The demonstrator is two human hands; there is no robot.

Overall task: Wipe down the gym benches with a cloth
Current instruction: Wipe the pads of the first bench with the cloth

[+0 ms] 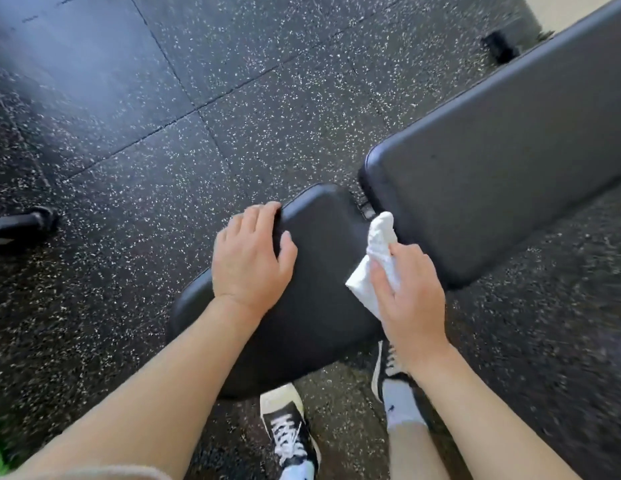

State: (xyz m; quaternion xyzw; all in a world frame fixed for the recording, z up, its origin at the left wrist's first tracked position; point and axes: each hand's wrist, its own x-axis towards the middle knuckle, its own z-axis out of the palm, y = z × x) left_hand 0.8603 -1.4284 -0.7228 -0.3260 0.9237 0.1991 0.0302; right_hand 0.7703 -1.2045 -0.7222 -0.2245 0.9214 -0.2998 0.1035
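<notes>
A black padded gym bench stands before me in two parts: a short seat pad (312, 306) close by and a long back pad (503, 174) running up to the right. My left hand (250, 258) grips the seat pad's left edge, fingers curled over the rim and thumb on top. My right hand (409, 292) holds a crumpled white cloth (378, 251). The cloth's tip pokes into the gap between the two pads, near the seat pad's right edge.
Black rubber floor tiles (198, 81) with white speckles surround the bench. My two feet in black-and-white sneakers (288, 431) stand below the seat pad. A dark bar end (35, 220) lies on the floor at left. A black bench foot (499, 46) shows at top right.
</notes>
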